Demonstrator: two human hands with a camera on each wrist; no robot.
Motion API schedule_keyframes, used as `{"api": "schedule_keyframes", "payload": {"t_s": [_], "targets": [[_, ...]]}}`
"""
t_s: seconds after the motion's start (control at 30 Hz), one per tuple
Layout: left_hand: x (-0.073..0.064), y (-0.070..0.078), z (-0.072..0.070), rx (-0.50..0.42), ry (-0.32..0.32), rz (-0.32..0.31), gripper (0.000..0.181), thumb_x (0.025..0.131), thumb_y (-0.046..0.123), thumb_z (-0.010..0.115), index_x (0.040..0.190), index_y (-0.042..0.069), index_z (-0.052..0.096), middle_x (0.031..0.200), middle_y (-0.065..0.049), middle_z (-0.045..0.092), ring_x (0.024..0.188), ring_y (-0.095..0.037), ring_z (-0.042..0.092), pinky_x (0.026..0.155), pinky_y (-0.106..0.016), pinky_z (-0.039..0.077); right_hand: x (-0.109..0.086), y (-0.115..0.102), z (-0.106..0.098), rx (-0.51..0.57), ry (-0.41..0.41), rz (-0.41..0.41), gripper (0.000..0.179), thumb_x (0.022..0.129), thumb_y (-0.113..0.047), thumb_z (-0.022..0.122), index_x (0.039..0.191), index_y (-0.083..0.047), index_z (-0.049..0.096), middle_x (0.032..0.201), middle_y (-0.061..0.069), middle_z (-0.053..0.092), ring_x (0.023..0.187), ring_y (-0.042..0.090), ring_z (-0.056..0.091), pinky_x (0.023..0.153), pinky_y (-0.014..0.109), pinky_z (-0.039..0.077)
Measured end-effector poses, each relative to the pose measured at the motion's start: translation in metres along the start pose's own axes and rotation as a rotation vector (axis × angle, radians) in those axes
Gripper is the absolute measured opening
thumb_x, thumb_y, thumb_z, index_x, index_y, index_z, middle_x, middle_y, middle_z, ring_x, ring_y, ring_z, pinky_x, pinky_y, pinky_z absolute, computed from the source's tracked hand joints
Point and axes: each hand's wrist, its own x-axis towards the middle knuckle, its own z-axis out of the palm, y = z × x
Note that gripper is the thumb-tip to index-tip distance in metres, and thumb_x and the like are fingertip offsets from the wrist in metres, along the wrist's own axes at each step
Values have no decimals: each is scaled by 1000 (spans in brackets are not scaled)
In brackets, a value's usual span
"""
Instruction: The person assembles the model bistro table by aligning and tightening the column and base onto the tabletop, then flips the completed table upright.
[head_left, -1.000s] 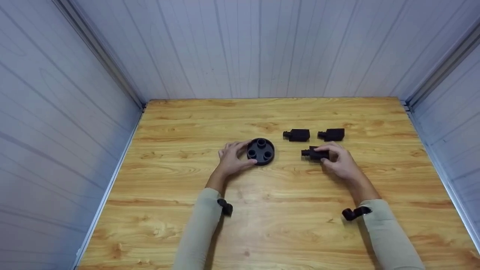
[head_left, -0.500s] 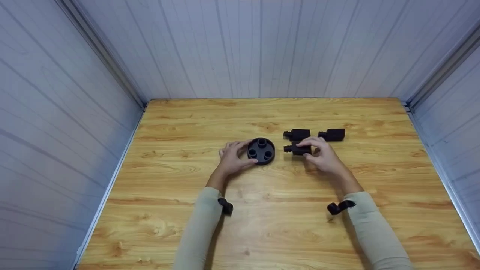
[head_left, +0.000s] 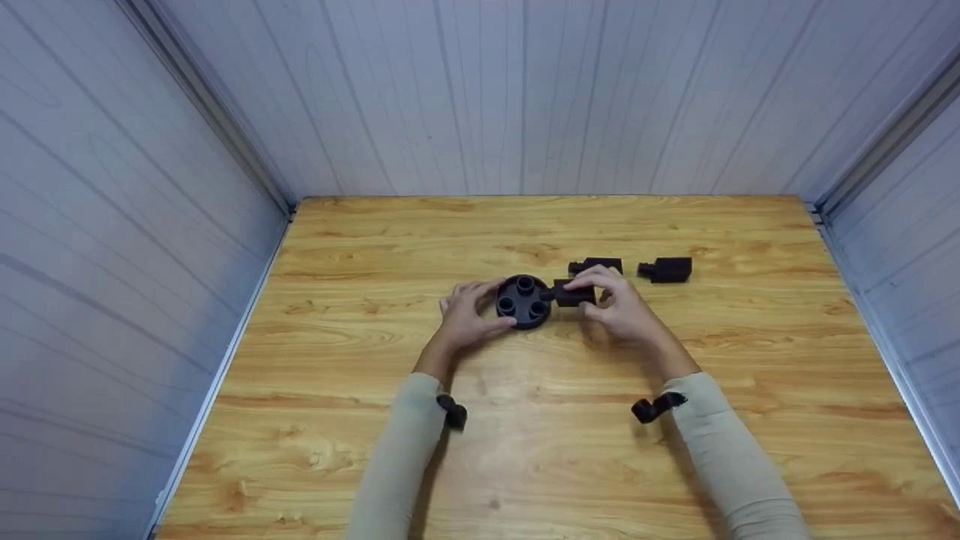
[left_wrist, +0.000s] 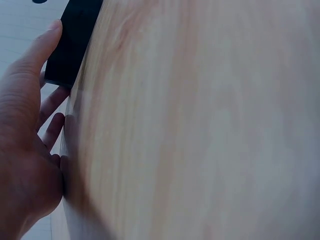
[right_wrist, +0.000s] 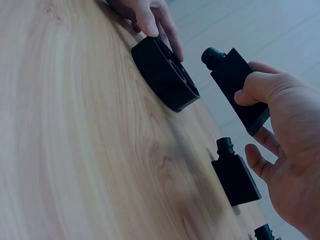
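Observation:
A round black base [head_left: 517,309] with three raised round sockets lies on the wooden table. My left hand [head_left: 466,315] grips its left side between thumb and fingers; in the left wrist view only its dark side wall [left_wrist: 75,45] shows. My right hand [head_left: 619,304] pinches a black rectangular block with a narrow ribbed neck [head_left: 576,294]. The neck points left and overlaps the base's right rim in the head view. In the right wrist view this block [right_wrist: 235,85] is lifted off the table, tilted, with its neck apart from the base [right_wrist: 162,75].
Two matching black blocks lie on the table behind and right of my right hand: a near one [head_left: 606,265], partly covered by my fingers, and a farther one [head_left: 666,270]. Pale panel walls [head_left: 480,97] enclose the table [head_left: 337,450] at the back and sides.
My right hand has carried its block leftward and slightly back, from beside the two lying blocks to the base's right rim. The left hand and the base have stayed in place.

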Motion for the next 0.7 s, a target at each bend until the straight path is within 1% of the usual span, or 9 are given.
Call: {"api": "schedule_keyframes", "payload": {"t_s": [0.17, 0.3, 0.53, 0.63, 0.7], "targets": [[0, 1, -1, -9, -6, -16, 83, 88, 53, 94, 163, 36, 61, 164, -9, 64, 150, -38, 46, 120, -65, 22, 5, -6, 6, 4, -9, -7, 44, 94, 11, 72, 129, -12, 83, 138, 16, 73, 122, 15, 51, 83, 26, 48], [1, 0, 1, 11, -6, -29, 84, 89, 53, 94, 164, 36, 60, 165, -8, 63, 150, -38, 47, 120, -63, 23, 9, -10, 10, 17, -10, -6, 41, 94, 9, 74, 129, -12, 84, 137, 16, 74, 121, 13, 51, 83, 30, 49], [-3, 7, -2, 29, 9, 4, 81, 91, 48, 94, 162, 27, 62, 160, -11, 67, 144, -41, 51, 118, -64, 25, 14, -17, 13, 54, 34, -38, 32, 97, -1, 82, 129, -10, 83, 126, 17, 77, 108, 13, 51, 85, 35, 46], [-2, 5, 0, 24, 13, 5, 80, 91, 47, 94, 162, 27, 63, 160, -10, 67, 145, -40, 51, 119, -62, 24, 16, -20, 15, 60, 38, -41, 32, 98, -3, 84, 129, -9, 83, 127, 17, 77, 106, 12, 53, 86, 39, 47], [-2, 6, 0, 28, 10, 0, 80, 91, 47, 94, 162, 28, 62, 161, -10, 66, 146, -39, 50, 119, -62, 24, 17, -23, 17, 59, 38, -27, 32, 98, -3, 84, 129, -9, 83, 128, 16, 78, 106, 12, 54, 86, 41, 48]]}}
